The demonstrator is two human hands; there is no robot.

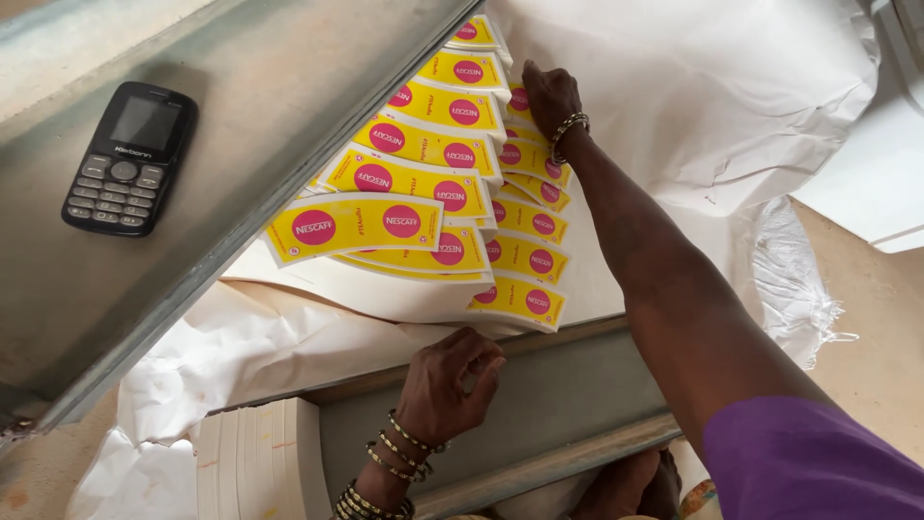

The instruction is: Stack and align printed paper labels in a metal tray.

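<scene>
Several stacks of curved yellow paper blanks with pink round marks [414, 183] lie fanned out on white paper [289, 337]. My right hand [549, 96], with a bangle at the wrist, reaches across and rests its fingers on the far stacks near the top. My left hand [448, 380], wearing several bangles, grips the near edge of the white sheet under the closest yellow stack [520, 300]. A purple sleeve covers my right upper arm.
A black keypad phone [130, 159] lies on a slanted grey metal surface [241, 125] at the left. A grey metal ledge [539, 404] runs below the stacks. A thick pile of plain white sheets [255, 462] stands at bottom left. Crumpled white wrapping [722, 96] fills the right.
</scene>
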